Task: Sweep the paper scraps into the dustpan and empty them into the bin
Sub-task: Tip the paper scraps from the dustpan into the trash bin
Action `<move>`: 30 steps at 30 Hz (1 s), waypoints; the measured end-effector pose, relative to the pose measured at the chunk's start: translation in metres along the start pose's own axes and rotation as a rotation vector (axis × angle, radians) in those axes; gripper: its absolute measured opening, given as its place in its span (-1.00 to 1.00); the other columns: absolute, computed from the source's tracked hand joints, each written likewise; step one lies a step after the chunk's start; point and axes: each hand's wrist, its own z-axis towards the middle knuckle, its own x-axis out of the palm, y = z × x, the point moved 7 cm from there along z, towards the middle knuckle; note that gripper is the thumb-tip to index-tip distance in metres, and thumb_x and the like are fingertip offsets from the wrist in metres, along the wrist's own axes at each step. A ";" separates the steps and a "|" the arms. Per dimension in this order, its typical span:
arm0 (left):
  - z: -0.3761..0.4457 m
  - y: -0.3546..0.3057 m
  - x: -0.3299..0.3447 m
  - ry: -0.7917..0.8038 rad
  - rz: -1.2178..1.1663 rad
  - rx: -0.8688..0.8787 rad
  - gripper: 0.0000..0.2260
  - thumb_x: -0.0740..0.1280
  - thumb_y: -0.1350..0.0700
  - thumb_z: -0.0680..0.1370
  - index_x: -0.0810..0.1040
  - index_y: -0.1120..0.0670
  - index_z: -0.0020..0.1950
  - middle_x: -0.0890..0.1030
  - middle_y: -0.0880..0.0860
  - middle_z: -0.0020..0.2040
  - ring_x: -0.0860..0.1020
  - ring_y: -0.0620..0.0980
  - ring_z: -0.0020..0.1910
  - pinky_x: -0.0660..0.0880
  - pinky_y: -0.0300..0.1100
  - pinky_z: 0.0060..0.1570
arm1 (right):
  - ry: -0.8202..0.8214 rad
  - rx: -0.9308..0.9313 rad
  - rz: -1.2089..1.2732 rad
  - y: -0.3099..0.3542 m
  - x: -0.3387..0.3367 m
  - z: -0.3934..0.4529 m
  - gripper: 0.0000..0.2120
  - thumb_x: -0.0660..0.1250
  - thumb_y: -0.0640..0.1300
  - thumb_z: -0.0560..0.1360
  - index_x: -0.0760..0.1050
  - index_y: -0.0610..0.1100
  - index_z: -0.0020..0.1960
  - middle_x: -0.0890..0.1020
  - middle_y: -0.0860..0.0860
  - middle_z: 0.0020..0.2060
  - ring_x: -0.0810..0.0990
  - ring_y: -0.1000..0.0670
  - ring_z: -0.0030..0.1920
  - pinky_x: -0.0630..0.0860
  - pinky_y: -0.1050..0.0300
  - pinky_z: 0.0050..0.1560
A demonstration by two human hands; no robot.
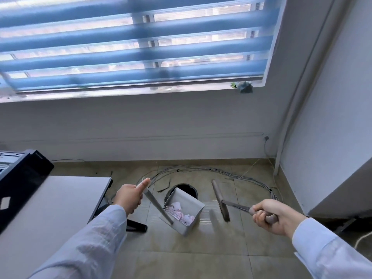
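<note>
My left hand [129, 196] grips the top of the grey dustpan handle [156, 202]. The grey dustpan [190, 204] hangs off the floor below it, with pink and white paper scraps [181, 212] lying inside. Just behind the dustpan stands the dark round bin [190, 189], partly hidden by it. My right hand [275, 217] is closed around the broom handle [239, 207]. The broom head [220, 199] points away from me, to the right of the dustpan and the bin.
A white desk [60, 208] with a black device [22, 174] fills the left; its dark foot [135, 226] sticks out onto the tiled floor. Grey cables [231, 174] loop behind the bin. The wall and a window with blue blinds [130, 43] lie ahead; a white cabinet [332, 137] stands on the right.
</note>
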 end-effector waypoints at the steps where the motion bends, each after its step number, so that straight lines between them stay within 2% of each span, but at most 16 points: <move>1: 0.006 -0.003 0.002 -0.008 -0.001 -0.010 -0.47 0.33 -0.28 0.46 0.48 0.17 -0.42 0.37 0.00 -0.61 0.26 -0.02 -0.63 0.24 -0.24 -0.55 | 0.002 0.009 0.001 0.007 -0.001 0.003 -0.68 0.05 -0.25 0.61 0.30 -0.24 -0.32 0.27 -0.06 -0.47 0.25 0.11 -0.78 0.25 0.46 -0.76; 4: 0.021 -0.020 0.006 -0.042 0.020 -0.013 -0.46 0.32 -0.27 0.47 0.44 0.16 -0.46 0.40 0.05 -0.58 0.27 0.00 -0.62 0.24 -0.25 -0.54 | 0.010 0.033 0.006 0.030 -0.008 0.015 -0.68 0.04 -0.26 0.61 0.29 -0.25 -0.32 0.31 -0.04 -0.56 0.25 0.11 -0.78 0.25 0.45 -0.77; 8: 0.040 -0.041 0.014 -0.048 0.014 -0.027 -0.48 0.32 -0.27 0.46 0.47 0.18 -0.40 0.39 0.05 -0.56 0.26 -0.02 -0.62 0.24 -0.25 -0.57 | -0.006 0.050 -0.030 0.059 -0.017 0.027 -0.69 0.07 -0.27 0.59 0.30 -0.25 -0.33 0.27 -0.05 -0.47 0.27 0.09 -0.78 0.27 0.42 -0.78; 12: 0.054 -0.052 0.020 -0.059 -0.038 -0.048 -0.48 0.36 -0.25 0.45 0.52 0.23 -0.35 0.36 0.03 -0.60 0.23 -0.06 -0.65 0.19 -0.30 -0.58 | -0.010 0.054 -0.044 0.079 -0.022 0.043 -0.68 0.07 -0.27 0.59 0.29 -0.25 -0.34 0.26 -0.03 -0.46 0.25 0.10 -0.78 0.27 0.42 -0.77; 15: 0.067 -0.056 0.020 -0.087 -0.077 -0.053 -0.39 0.38 -0.22 0.45 0.61 0.40 -0.17 0.37 0.02 -0.61 0.23 -0.06 -0.67 0.20 -0.31 -0.56 | -0.035 0.054 -0.059 0.089 -0.023 0.053 -0.69 0.08 -0.28 0.58 0.30 -0.25 -0.34 0.28 -0.04 -0.45 0.26 0.10 -0.77 0.26 0.42 -0.77; 18: 0.081 -0.064 0.017 -0.078 -0.093 -0.036 -0.37 0.39 -0.21 0.45 0.60 0.44 -0.08 0.36 0.03 -0.59 0.22 -0.05 -0.67 0.20 -0.29 -0.56 | -0.043 0.045 -0.044 0.097 -0.019 0.057 -0.73 0.09 -0.29 0.57 0.30 -0.24 -0.31 0.27 -0.04 -0.43 0.26 0.10 -0.77 0.28 0.40 -0.77; 20: 0.088 -0.070 0.012 -0.078 -0.100 -0.030 -0.39 0.38 -0.22 0.45 0.60 0.41 -0.19 0.35 0.03 -0.60 0.22 -0.05 -0.67 0.20 -0.29 -0.56 | -0.054 0.045 -0.037 0.100 -0.015 0.058 -0.74 0.09 -0.29 0.57 0.31 -0.24 -0.30 0.27 -0.04 -0.43 0.26 0.10 -0.77 0.29 0.40 -0.77; 23: 0.096 -0.082 0.003 -0.100 -0.040 -0.012 -0.46 0.37 -0.26 0.44 0.50 0.22 -0.43 0.37 0.03 -0.61 0.24 -0.04 -0.66 0.23 -0.27 -0.54 | -0.041 0.054 -0.020 0.104 -0.007 0.058 -0.73 0.08 -0.28 0.59 0.30 -0.25 -0.29 0.26 -0.03 -0.42 0.26 0.10 -0.77 0.28 0.39 -0.78; 26: 0.104 -0.087 -0.003 -0.097 -0.037 -0.006 -0.47 0.37 -0.25 0.44 0.45 0.18 -0.45 0.37 0.05 -0.59 0.24 -0.03 -0.65 0.21 -0.29 -0.58 | -0.025 0.062 0.003 0.108 0.005 0.057 -0.71 0.08 -0.27 0.59 0.30 -0.25 -0.31 0.27 -0.04 -0.42 0.26 0.09 -0.79 0.27 0.40 -0.79; 30: 0.109 -0.088 -0.004 -0.060 -0.028 -0.005 -0.47 0.37 -0.28 0.43 0.52 0.20 -0.38 0.37 0.03 -0.59 0.24 -0.03 -0.65 0.22 -0.28 -0.55 | -0.019 0.059 -0.001 0.115 0.014 0.059 -0.68 0.07 -0.25 0.61 0.29 -0.25 -0.32 0.24 -0.02 -0.41 0.26 0.09 -0.79 0.26 0.40 -0.79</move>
